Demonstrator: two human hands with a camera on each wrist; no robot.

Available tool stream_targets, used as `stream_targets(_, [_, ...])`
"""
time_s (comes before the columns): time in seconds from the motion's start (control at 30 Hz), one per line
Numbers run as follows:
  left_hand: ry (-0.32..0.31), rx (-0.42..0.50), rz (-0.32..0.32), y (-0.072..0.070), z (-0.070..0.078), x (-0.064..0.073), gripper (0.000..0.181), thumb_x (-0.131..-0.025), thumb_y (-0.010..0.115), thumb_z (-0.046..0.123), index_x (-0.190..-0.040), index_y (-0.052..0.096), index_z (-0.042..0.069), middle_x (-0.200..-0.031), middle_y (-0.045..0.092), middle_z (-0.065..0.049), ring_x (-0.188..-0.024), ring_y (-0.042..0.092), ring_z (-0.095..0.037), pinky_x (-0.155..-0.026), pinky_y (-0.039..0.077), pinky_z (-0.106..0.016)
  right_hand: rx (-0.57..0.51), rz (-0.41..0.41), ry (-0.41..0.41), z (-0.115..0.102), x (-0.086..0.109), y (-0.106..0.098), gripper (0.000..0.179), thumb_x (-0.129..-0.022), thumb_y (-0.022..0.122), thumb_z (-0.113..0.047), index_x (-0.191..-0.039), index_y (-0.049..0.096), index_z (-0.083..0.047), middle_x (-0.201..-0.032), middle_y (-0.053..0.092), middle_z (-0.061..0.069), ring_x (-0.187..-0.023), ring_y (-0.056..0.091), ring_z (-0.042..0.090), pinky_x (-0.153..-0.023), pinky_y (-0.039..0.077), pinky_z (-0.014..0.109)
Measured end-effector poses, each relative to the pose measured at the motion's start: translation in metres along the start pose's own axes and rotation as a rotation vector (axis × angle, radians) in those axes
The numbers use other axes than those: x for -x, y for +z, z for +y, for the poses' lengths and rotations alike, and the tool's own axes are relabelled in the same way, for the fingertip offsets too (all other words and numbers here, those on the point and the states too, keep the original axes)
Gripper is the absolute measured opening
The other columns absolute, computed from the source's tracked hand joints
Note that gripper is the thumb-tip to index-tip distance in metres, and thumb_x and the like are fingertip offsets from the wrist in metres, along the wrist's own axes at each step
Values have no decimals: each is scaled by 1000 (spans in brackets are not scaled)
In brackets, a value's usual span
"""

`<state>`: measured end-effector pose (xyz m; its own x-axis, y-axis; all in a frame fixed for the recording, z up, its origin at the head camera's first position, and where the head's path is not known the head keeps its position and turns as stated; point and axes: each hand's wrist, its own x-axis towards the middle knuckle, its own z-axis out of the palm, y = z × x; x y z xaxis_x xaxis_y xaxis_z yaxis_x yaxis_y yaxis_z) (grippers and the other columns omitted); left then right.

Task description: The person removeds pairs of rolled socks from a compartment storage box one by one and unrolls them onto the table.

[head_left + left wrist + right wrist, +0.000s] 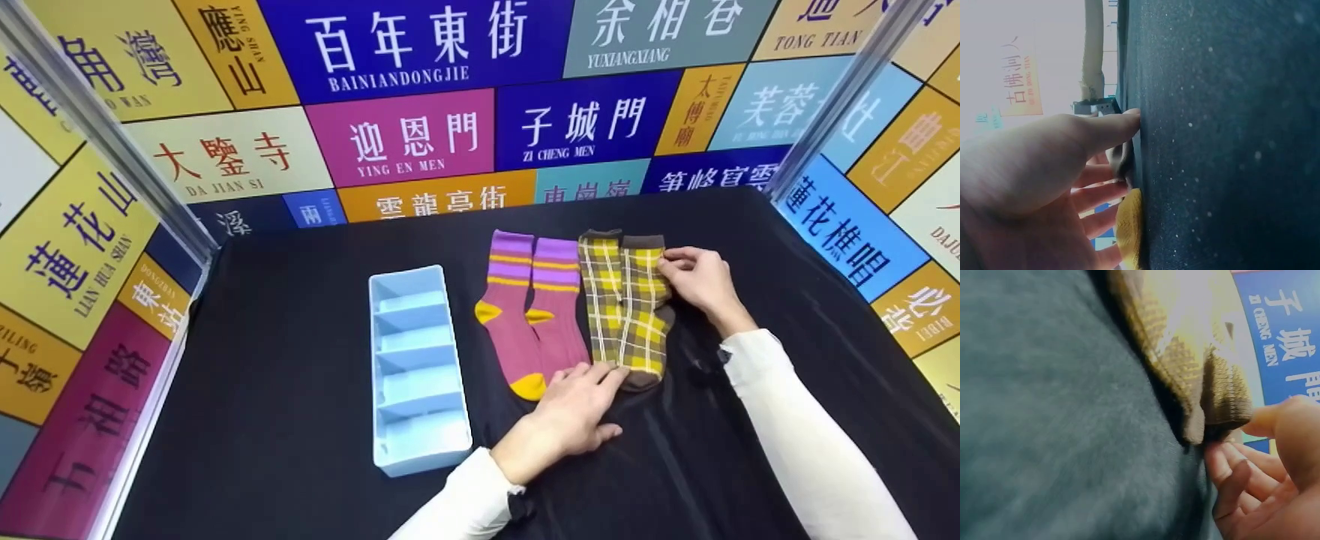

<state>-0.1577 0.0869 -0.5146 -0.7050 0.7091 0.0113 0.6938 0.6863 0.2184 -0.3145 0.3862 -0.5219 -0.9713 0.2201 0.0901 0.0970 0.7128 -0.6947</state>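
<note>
A pair of yellow-and-brown plaid socks lies side by side on the black cloth, cuffs toward the back. My right hand pinches the outer edge of the right plaid sock close to its brown cuff. At the toe end, my left hand rests with fingers extended over the plaid socks' toes, its fingertips on the fabric. Just left lies a pair of pink socks with purple striped cuffs. Their yellow toe shows beside the left fingers in the left wrist view.
A light blue organizer box with several compartments in a row stands left of the socks. Black cloth covers the table. Walls of colourful sign panels with metal corner posts enclose the back and sides.
</note>
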Motion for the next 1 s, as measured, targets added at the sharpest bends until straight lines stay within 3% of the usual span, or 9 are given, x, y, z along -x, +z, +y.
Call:
stream_targets(0.2, [1,-14,-17,0,1,0,76,-97,77,48,-162,46,25,-162,54,8,-141,56,-15,-113,49,-37,94,-90,16,0,18,-10,58,-101,69,-56,-123,76,-3,-106,80,17,-84,67,16,-70,49,21])
stream_targets(0.3, [6,-18,-19,1,2,0,76,-98,76,48,-163,45,25,-164,52,7,-143,55,-16,-114,49,-37,118,-157,35,2,28,-13,71,-96,67,-72,-118,76,-5,-103,78,14,-82,67,20,-69,51,26])
stream_targets(0.4, [13,-29,-18,1,2,1,76,-99,75,48,-165,43,26,-167,49,8,-144,54,-16,-115,49,-38,134,-218,14,3,37,-15,75,-90,73,-75,-115,76,-5,-103,77,14,-83,66,21,-70,51,28])
stream_targets(0.57, [14,-28,-39,1,3,1,76,-100,73,47,-167,41,28,-170,45,10,-146,51,-17,-115,47,-38,121,-289,-35,2,48,-16,59,-88,85,-60,-103,74,-4,-90,73,7,-76,62,18,-67,48,27])
stream_targets(0.7, [8,-2,-56,1,3,2,76,-101,73,46,-167,40,29,-170,45,6,-147,51,-18,-118,45,-39,88,-286,-56,5,52,-20,43,-93,85,-46,-97,70,-6,-86,69,4,-74,61,13,-66,47,24])
stream_targets(0.87, [6,0,-45,1,2,3,77,-101,73,46,-167,39,27,-169,46,4,-147,51,-18,-119,45,-38,55,-254,-61,8,50,-29,30,-97,83,-33,-102,69,-6,-91,72,3,-76,62,7,-68,48,22])
stream_targets(1.0, [17,-22,-32,0,3,3,79,-101,72,47,-168,39,23,-168,47,4,-146,52,-17,-118,46,-38,10,-243,-31,13,48,-36,26,-97,81,-24,-107,68,-4,-88,73,0,-68,61,6,-61,50,24])
